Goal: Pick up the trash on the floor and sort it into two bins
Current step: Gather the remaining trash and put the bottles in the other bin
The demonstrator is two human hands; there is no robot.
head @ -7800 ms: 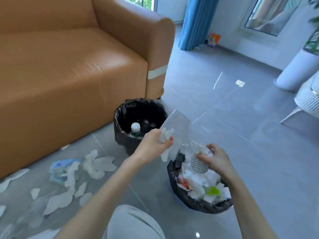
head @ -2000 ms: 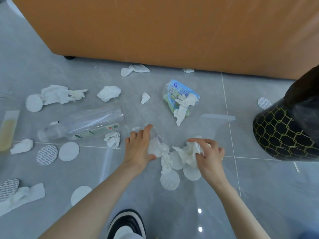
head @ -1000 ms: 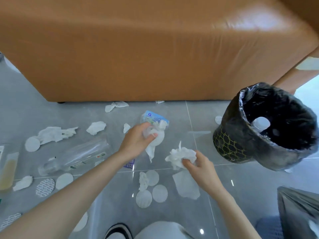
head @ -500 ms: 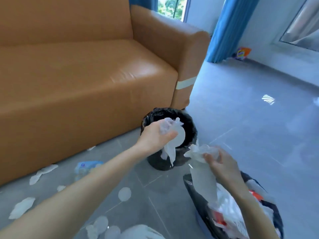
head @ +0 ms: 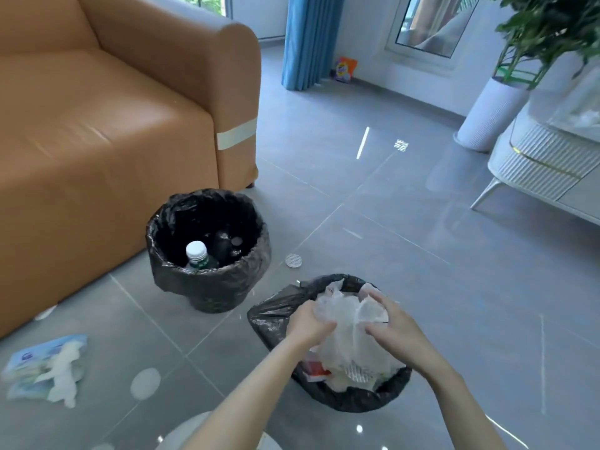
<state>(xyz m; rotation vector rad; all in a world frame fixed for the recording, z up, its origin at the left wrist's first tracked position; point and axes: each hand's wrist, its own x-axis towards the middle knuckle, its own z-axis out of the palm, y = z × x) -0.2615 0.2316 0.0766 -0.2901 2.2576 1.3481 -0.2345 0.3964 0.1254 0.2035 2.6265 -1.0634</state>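
Foreground: left hand (head: 310, 323) and right hand (head: 394, 324), fingers curled round tissue wad (head: 352, 323) from either side; directly beneath, heaped near bin (head: 269, 315), so release straight down; beyond, bottle bin (head: 211, 287) at sofa (head: 97, 141) corner.

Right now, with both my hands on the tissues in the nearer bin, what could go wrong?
The crumpled tissues that your left hand and right hand grip are heaped above the rim of the nearer bin, so some may slide off when you let go. Its black liner hangs loose on the left side, so pressing down could drag it in. The round pad lying by the farther bin is easy to overlook.
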